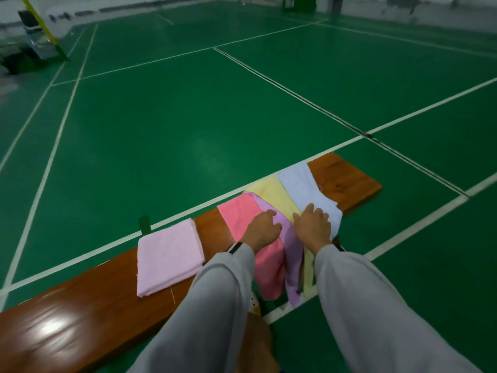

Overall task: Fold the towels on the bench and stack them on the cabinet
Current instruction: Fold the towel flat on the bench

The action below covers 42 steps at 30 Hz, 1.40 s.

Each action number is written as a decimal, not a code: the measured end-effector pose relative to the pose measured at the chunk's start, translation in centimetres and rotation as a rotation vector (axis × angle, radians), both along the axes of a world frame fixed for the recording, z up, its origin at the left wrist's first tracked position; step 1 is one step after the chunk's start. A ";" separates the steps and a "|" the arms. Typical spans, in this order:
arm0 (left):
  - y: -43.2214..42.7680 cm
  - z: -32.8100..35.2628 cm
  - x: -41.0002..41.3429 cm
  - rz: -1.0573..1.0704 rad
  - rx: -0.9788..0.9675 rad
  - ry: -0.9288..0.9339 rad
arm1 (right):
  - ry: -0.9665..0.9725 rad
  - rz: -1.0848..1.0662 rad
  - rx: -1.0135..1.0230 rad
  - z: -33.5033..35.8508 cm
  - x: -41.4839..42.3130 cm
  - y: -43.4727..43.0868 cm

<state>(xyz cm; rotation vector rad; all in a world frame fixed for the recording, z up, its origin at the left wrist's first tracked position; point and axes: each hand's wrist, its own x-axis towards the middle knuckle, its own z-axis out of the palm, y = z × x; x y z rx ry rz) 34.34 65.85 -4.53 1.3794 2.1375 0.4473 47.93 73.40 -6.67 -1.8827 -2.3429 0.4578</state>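
Note:
A brown wooden bench (67, 313) runs from lower left to upper right. A folded pale pink towel (168, 258) lies on it to the left. Beside it, several unfolded towels overlap and hang over the near edge: a coral pink towel (239, 211), a lilac towel (291, 254), a yellow towel (271, 192) and a light blue towel (301, 184). My left hand (262, 228) rests with curled fingers on the coral and lilac towels. My right hand (313, 224) lies with fingers spread on the yellow and blue towels. No cabinet is in view.
Green sports floor with white lines (188, 117) surrounds the bench. Blurred equipment with a yellow bar (40, 30) stands far back left. The bench's right end (347, 179) is bare wood.

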 end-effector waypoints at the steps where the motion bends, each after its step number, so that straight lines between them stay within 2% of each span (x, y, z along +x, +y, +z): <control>1: 0.4 0.0 0.1 -0.001 0.011 -0.015 | -0.008 -0.008 0.023 0.1 0.1 0.4; 5: 1.6 -0.2 0.4 0.024 0.054 -0.071 | -0.179 0.095 0.118 0.4 1.0 1.3; 7: 1.9 -0.4 0.5 0.031 0.068 -0.092 | -0.192 0.130 0.119 0.8 1.1 1.5; 9: 2.2 -0.3 0.7 0.052 0.077 -0.108 | -0.110 0.104 0.082 2.1 0.9 1.7; 11: 2.6 0.4 0.7 0.137 0.078 -0.209 | 0.072 -0.003 0.018 4.3 -0.2 1.7; 12: 2.8 0.9 0.7 0.198 0.085 -0.339 | 0.192 -0.066 -0.006 5.8 -1.0 1.5; 14: 3.0 3.0 1.1 0.359 0.096 -0.724 | 0.404 -0.081 0.013 9.1 -2.8 0.7; 17: 3.5 5.8 0.8 0.537 0.233 -1.221 | 0.672 0.223 0.013 12.7 -4.2 -2.5; 19: 3.0 7.5 -0.2 0.584 0.300 -1.346 | 0.754 0.431 -0.065 13.8 -4.1 -4.3; 21: 1.9 9.2 -1.0 0.461 0.316 -1.309 | 0.837 0.516 -0.090 13.9 -3.6 -5.1; 22: 1.5 9.5 -1.3 0.420 0.358 -1.304 | 0.910 0.455 -0.126 14.3 -3.3 -5.4; 24: 1.4 8.6 -2.5 0.450 0.368 -1.281 | 1.110 0.082 -0.282 14.7 -2.7 -5.4; 25: 1.0 8.6 -3.0 0.513 0.378 -1.255 | 1.120 -0.114 -0.279 14.3 -2.5 -5.0; 26: 0.1 9.8 -3.2 0.537 0.405 -1.257 | 1.025 -0.269 -0.251 13.9 -2.1 -4.6; 27: -1.0 11.5 -2.9 0.537 0.442 -1.269 | 0.929 -0.358 -0.277 13.3 -1.5 -4.1; 28: -2.3 13.4 -2.6 0.535 0.490 -1.278 | 0.891 -0.396 -0.411 12.9 -1.1 -4.1; 31: -5.4 17.7 -2.3 0.468 0.567 -1.350 | 1.145 -0.296 -1.026 11.8 -1.4 -5.5; 33: -6.8 19.2 -2.4 0.438 0.565 -1.380 | 1.303 -0.237 -1.207 11.9 -3.0 -6.9; 35: -8.4 20.2 -2.9 0.423 0.554 -1.352 | 1.414 -0.187 -1.243 13.0 -5.5 -7.9; 38: -10.8 21.6 -4.5 0.418 0.537 -1.230 | 1.455 -0.186 -1.208 16.3 -8.4 -10.4; 40: -12.2 22.4 -6.1 0.420 0.549 -1.217 | 1.410 -0.154 -1.186 18.4 -10.0 -11.4; 42: -13.8 23.1 -7.9 0.408 0.567 -1.261 | 1.288 -0.085 -1.018 20.5 -11.5 -11.1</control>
